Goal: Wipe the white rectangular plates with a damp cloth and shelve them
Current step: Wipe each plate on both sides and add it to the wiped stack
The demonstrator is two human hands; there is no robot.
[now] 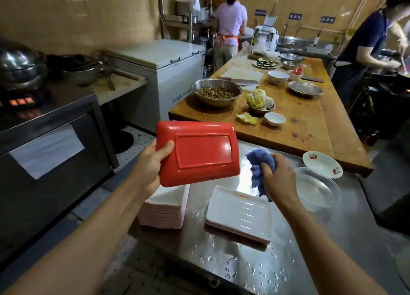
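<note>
Two hands in view, both mine, above a wet steel counter (221,261). My left hand (148,168) holds a rectangular plate (197,153) by its left short edge, thumb across the red underside, which faces me; rest of the fingers are hidden behind it. The plate is lifted clear of the counter, tilted up, directly above the tall stack of white plates (165,208). My right hand (277,175) is clenched round a bunched blue cloth (259,164), just right of the held plate, w/ a small gap btwn cloth and plate; cannot tell if they touch at the edge. A tail of cloth hangs down over the far corner of a short second stack (239,215), topmost plate white side up, ridged, w/ a small orange mark.

Right of that stack: a clear bowl (317,190) of water, and beyond it a small white dish w/ cherry print (321,164). Water drops dot the near part of the counter. Behind, a wooden prep table (299,121) w/ metal bowls and cabbage.
</note>
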